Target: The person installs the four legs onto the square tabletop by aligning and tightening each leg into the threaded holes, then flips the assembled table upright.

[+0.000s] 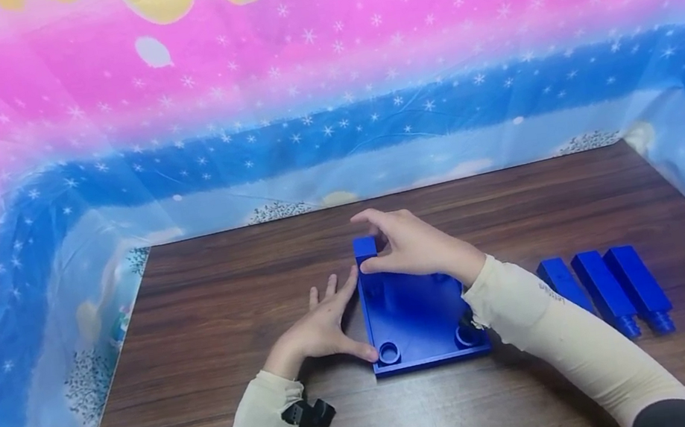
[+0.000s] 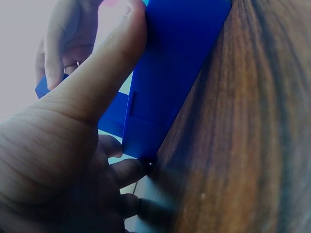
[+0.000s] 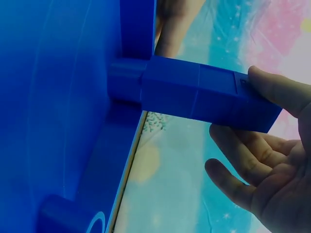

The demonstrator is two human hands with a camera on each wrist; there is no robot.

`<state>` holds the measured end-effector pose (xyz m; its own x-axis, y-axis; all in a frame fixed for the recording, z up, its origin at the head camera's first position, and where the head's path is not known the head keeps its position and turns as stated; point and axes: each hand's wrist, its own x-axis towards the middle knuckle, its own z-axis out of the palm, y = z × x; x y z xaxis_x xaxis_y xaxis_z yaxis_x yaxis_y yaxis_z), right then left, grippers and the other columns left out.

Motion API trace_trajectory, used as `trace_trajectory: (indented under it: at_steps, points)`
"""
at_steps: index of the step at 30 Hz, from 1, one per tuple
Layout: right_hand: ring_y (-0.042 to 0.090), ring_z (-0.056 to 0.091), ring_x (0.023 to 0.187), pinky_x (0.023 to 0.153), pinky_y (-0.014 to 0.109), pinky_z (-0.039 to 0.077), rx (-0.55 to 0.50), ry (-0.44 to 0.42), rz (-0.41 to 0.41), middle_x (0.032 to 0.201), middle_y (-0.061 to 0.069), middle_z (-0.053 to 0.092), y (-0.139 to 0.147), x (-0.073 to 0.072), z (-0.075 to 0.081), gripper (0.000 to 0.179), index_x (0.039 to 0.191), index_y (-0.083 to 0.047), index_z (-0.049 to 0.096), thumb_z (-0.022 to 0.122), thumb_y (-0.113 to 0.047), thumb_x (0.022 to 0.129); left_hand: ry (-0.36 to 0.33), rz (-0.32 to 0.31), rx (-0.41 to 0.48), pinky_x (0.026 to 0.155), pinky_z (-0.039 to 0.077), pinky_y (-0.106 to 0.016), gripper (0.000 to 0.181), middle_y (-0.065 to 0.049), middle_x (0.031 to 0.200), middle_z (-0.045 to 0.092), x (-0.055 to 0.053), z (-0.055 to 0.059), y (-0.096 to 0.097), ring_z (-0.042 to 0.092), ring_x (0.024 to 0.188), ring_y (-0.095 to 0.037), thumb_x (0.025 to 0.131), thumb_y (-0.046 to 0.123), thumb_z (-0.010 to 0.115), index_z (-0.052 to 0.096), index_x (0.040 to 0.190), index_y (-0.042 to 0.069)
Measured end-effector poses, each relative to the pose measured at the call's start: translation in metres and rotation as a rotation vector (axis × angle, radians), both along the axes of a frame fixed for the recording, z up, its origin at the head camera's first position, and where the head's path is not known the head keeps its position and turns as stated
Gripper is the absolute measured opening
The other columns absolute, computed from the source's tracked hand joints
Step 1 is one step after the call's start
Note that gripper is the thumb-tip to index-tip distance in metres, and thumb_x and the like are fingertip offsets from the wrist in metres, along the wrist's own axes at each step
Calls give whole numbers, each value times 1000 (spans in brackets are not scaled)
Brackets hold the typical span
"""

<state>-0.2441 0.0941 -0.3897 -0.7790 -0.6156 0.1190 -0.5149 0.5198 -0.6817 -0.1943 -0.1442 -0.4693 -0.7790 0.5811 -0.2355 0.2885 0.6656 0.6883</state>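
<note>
A blue plastic tabletop-like plate (image 1: 425,320) with a raised rim and round corner sockets lies on the table. On its far left socket stands a square blue leg (image 3: 194,92), upright in the head view. My right hand (image 1: 418,242) holds this leg near its top end, thumb on one side and fingers curled about the other. Along the plate's left edge, my left hand (image 1: 317,327) is spread, its thumb at the near left corner and its index finger by the leg's foot. The right forearm hides part of the plate's right side.
To the right lie three loose blue legs (image 1: 637,277) side by side, with threaded ends showing on two of them. The brown wood-grain table (image 1: 213,295) is bordered behind by a pink and blue patterned cloth (image 1: 314,127).
</note>
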Motion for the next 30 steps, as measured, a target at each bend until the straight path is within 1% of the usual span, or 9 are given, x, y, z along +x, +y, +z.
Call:
trace_trajectory:
  at_steps: [4, 8, 11, 16, 20, 23, 25, 28, 30]
  points:
    - [10, 70, 71, 75, 34, 61, -10, 31, -30, 104, 11, 72, -2, 3, -1, 65, 144, 0, 56, 86, -22, 90, 4, -1, -6, 123, -17, -63, 142, -9, 177, 4, 0, 1, 0, -15, 160, -37, 72, 50, 97, 1, 171, 14]
    - [13, 73, 78, 76, 33, 62, -41, 56, -44, 99, 8, 75, -4, 6, -2, 42, 124, 1, 69, 85, -18, 91, 9, 0, -9, 123, -17, -63, 143, -8, 177, 5, 0, 3, 1, -15, 160, -37, 71, 49, 97, 1, 170, 13]
    - [16, 75, 83, 77, 33, 63, -60, 67, -52, 98, 8, 77, -4, 8, -4, 30, 113, 0, 72, 85, -16, 91, 11, 2, -12, 123, -18, -63, 143, -8, 177, 5, 0, 3, 1, -15, 160, -37, 71, 49, 97, 0, 170, 13]
    - [13, 74, 80, 74, 31, 62, -85, 85, -64, 96, 6, 77, -4, 10, -6, 29, 111, -1, 72, 86, -17, 91, 13, 4, -11, 123, -19, -63, 143, -7, 177, 5, 0, 3, 4, -16, 159, -38, 72, 48, 97, 0, 170, 13]
    - [15, 74, 82, 77, 37, 63, -106, 98, -84, 97, 5, 76, -4, 11, -8, 30, 112, -2, 72, 86, -18, 91, 14, 1, -7, 122, -19, -63, 142, -8, 177, 5, -1, 4, 4, -16, 159, -38, 72, 48, 97, 0, 170, 12]
    - [21, 75, 93, 87, 45, 61, -76, 126, -93, 104, 7, 76, -5, 13, -10, 35, 118, -2, 72, 85, -21, 92, 9, -6, -10, 122, -19, -63, 142, -9, 177, 5, 0, 3, 3, -16, 159, -38, 73, 49, 97, 1, 170, 12]
    - [26, 73, 107, 97, 50, 57, -19, 155, -100, 119, 10, 75, -5, 15, -10, 47, 130, -3, 68, 85, -27, 93, 7, -12, -12, 122, -19, -63, 141, -9, 177, 4, 0, 3, 2, -16, 159, -38, 73, 49, 96, 1, 170, 12]
    - [36, 59, 134, 114, 62, 42, 122, 226, -115, 144, 14, 64, -4, 18, -7, 76, 151, -7, 55, 84, -42, 91, 5, -14, -13, 122, -19, -63, 141, -8, 177, 3, 0, 3, 1, -16, 159, -38, 73, 49, 96, 1, 171, 13]
    - [41, 44, 147, 120, 71, 27, 209, 264, -127, 157, 16, 52, -2, 20, -4, 93, 160, -10, 44, 83, -54, 88, 8, -16, -18, 122, -18, -63, 141, -8, 177, 3, 1, 3, 1, -16, 159, -38, 73, 50, 96, 1, 171, 14]
